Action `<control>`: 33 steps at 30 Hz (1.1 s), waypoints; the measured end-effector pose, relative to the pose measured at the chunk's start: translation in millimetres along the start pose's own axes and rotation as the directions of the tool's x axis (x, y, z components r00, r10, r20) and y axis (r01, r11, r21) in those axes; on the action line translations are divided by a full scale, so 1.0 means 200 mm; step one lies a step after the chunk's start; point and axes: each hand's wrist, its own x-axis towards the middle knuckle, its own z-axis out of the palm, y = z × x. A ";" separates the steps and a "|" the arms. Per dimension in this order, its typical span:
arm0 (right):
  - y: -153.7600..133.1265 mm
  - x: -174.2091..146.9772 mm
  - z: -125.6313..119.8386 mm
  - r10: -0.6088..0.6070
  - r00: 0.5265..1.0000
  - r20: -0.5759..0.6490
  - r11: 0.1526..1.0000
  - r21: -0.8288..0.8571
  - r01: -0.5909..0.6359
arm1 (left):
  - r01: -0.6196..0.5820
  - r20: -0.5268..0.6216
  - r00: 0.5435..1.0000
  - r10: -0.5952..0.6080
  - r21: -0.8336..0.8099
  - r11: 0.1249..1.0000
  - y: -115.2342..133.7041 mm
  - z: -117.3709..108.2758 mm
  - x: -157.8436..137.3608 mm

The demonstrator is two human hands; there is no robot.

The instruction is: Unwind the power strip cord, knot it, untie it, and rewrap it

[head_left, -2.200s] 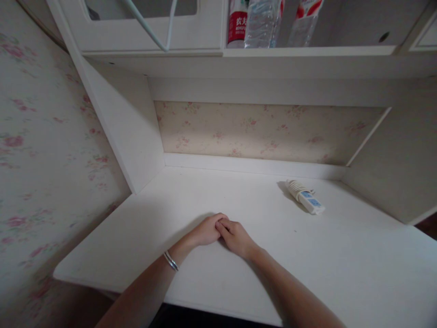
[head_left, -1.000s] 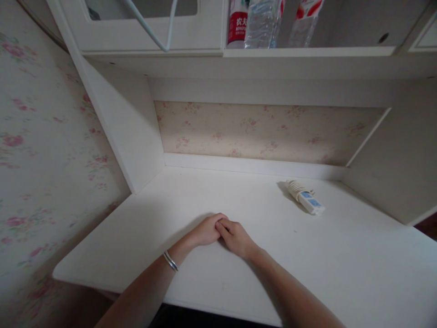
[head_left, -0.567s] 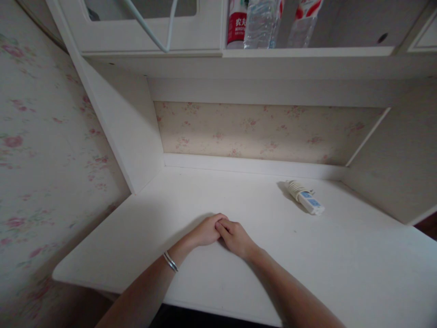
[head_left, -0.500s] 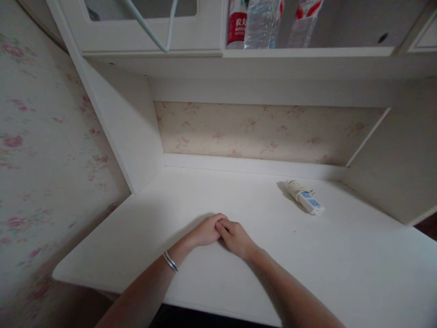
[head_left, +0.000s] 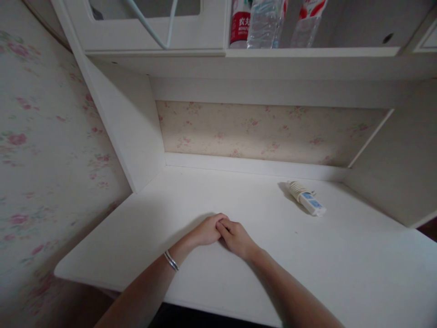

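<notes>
My left hand (head_left: 207, 231) and my right hand (head_left: 236, 238) are clasped together on the white desk (head_left: 211, 278). Both are closed, the fingers of one folded against the other, and no object shows between them. The right thumb lies over the left fingers; some fingertips are hidden. Two silver bangles (head_left: 171, 260) circle my left wrist. Farther back to the right, apart from both hands, lies a white power strip (head_left: 311, 203) with blue labels and its cord coiled around one end.
Above the desk runs a white shelf (head_left: 307, 53) holding several plastic bottles (head_left: 264, 25), one with a red label. A pale cable (head_left: 150, 28) hangs before the cabinet door at upper left. White side panels (head_left: 119, 118) and flowered wallpaper (head_left: 51, 150) bound the desk.
The view has shifted very slightly, so the surroundings sit a little farther right. My clasped hands and the power strip have not moved on the desk.
</notes>
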 end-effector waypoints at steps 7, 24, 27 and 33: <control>0.00 0.00 0.00 0.002 1.000 0.000 1.000 0.010 -0.002 | -0.009 0.006 1.000 0.009 0.001 1.000 0.00 0.00 0.00; 0.00 0.00 0.00 -0.003 1.000 0.011 1.000 0.005 0.003 | -0.011 0.012 1.000 0.011 0.005 1.000 0.00 0.00 0.00; 0.00 0.00 -0.01 -0.005 1.000 0.012 1.000 0.008 0.005 | -0.017 0.015 1.000 0.017 -0.004 1.000 -0.01 0.00 0.00; 0.00 0.00 0.00 -0.009 1.000 0.004 1.000 -0.001 0.009 | -0.007 0.013 1.000 0.007 -0.007 1.000 -0.01 0.00 0.00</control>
